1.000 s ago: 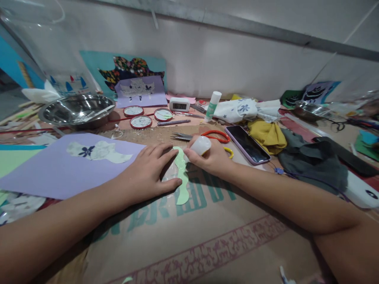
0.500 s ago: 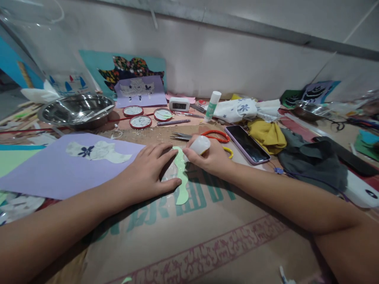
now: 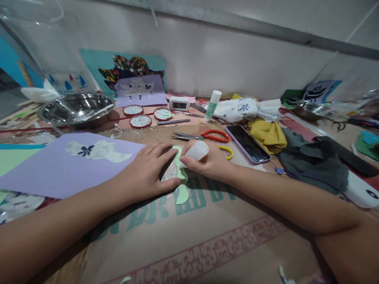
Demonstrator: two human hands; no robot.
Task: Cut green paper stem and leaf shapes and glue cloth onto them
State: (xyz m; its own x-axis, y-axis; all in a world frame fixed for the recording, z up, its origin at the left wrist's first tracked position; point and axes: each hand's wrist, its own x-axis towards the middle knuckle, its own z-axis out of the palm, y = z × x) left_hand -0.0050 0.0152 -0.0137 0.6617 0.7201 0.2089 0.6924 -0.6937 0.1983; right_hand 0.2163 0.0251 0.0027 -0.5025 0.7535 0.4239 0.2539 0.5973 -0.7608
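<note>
A wavy-edged light green paper strip (image 3: 182, 193) lies on the brown cardboard, with wet-looking glue on its surface. My left hand (image 3: 152, 165) is laid out with fingers spread, its thumb and fingertips resting on the strip's left edge. In my right hand (image 3: 211, 159) a white glue bottle (image 3: 197, 150) is gripped, tilted nozzle-down against the middle of the strip. The nozzle tip is partly hidden by my fingers. Just beyond that hand lie red-handled scissors (image 3: 214, 135) and a yellow scissor handle (image 3: 227, 152).
To the left is a purple sheet (image 3: 53, 169) bearing a white patterned cutout (image 3: 100, 152). A steel bowl (image 3: 77, 108), red-rimmed lids (image 3: 140, 121), a digital clock (image 3: 179, 104) and a glue stick (image 3: 212, 105) stand behind. A phone (image 3: 248, 144) and yellow cloth (image 3: 268, 136) are right.
My right hand has moved slightly left and nearer to me, carrying the glue bottle along the strip. More of the red scissors now shows. My left hand stays in place.
</note>
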